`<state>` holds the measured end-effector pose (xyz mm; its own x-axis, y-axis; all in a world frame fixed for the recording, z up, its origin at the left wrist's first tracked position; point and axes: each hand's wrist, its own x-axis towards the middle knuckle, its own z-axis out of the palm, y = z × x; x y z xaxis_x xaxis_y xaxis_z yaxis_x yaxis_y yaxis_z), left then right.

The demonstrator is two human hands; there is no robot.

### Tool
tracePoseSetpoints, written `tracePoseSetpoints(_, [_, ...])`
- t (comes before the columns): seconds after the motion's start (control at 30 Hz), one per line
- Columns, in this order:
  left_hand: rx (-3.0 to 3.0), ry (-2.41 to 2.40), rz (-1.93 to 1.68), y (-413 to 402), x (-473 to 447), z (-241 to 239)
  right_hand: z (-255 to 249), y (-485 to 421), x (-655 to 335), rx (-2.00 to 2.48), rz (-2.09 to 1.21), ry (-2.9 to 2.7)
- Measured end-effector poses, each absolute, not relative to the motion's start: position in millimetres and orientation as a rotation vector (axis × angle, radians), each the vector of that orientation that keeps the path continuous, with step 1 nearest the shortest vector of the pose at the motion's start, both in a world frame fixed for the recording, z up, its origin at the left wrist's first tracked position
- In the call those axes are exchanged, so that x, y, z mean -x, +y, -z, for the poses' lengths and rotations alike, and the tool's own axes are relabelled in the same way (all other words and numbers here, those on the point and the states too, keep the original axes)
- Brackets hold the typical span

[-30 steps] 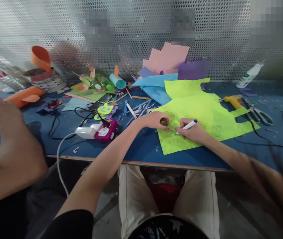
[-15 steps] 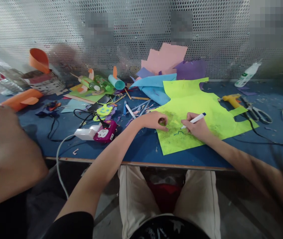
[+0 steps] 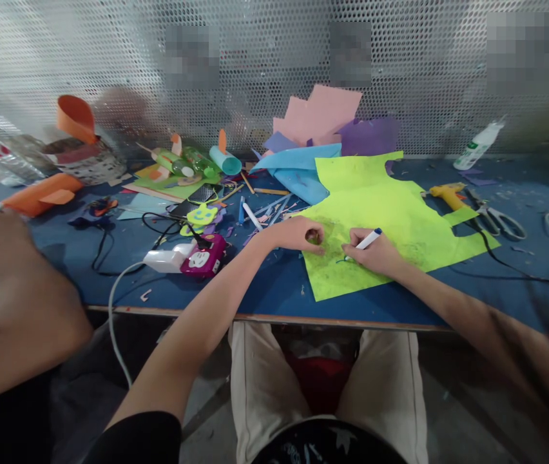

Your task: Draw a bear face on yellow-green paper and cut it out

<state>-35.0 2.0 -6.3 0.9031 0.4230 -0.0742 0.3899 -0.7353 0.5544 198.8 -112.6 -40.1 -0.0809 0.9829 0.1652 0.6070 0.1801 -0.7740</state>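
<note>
The white plastic squeeze bottle (image 3: 482,140) bears a green label (image 3: 470,149) (its print is too small to read). Our right hand (image 3: 378,254) grips one white marker (image 3: 367,240) with a blue end, its tip at a short blue line (image 3: 341,261) on one bright yellow-green cut-out sheet (image 3: 366,200) on the blue tabletop (image 3: 269,293). Our left hand (image 3: 298,233) rests on the sheet's left side, fingers curled; whether their tips meet, we cannot tell. We count one yellow glue gun (image 3: 448,194) and one pair of grey-handled scissors (image 3: 510,225).
</note>
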Motion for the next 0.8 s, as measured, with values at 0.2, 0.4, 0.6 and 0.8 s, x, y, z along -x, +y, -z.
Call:
tracePoseSetpoints(0.2, [-2.501,0.572,-0.078,3,35,7,37,-113,-201,1.322,-0.920,-1.572])
tracePoseSetpoints(0.4, [-2.515,0.599,-0.068,0,34,5,31,-116,-193,1.107,-1.067,-1.571])
tracePoseSetpoints(0.6, [-2.517,0.614,-0.054,0,33,6,32,-113,-188,1.145,-1.107,-1.694])
tracePoseSetpoints(0.8, [-2.499,0.605,-0.056,2,33,7,37,-109,-188,1.169,-1.099,-1.810])
